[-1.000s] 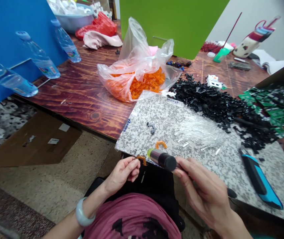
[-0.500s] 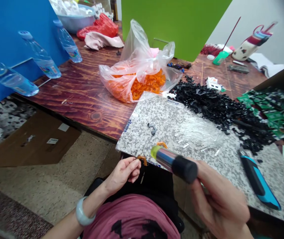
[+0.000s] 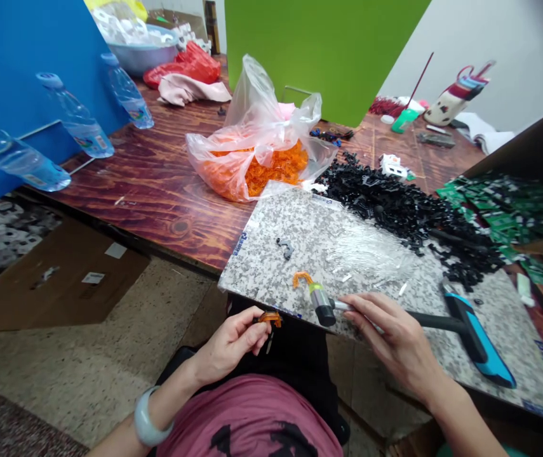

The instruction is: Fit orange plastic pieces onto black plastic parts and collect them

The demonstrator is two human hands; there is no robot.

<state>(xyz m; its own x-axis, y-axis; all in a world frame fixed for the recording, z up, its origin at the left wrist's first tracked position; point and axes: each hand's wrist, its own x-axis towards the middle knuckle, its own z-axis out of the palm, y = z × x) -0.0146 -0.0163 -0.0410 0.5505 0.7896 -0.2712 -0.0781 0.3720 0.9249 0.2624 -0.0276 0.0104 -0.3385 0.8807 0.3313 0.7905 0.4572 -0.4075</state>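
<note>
left hand (image 3: 228, 346) pinches curved orange plastic piece (image 3: 271, 317); right hand (image 3: 397, 339) grasps black-and-silver mallet (image 3: 322, 306); judged tool-handling step, requiring steady grip.

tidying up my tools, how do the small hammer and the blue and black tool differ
The small hammer is held in the right hand; the blue and black tool lies on the speckled slab. The small hammer's head is yellow-green, silver and black, while the blue and black tool has no yellow-green showing. Both have black parts.
</note>
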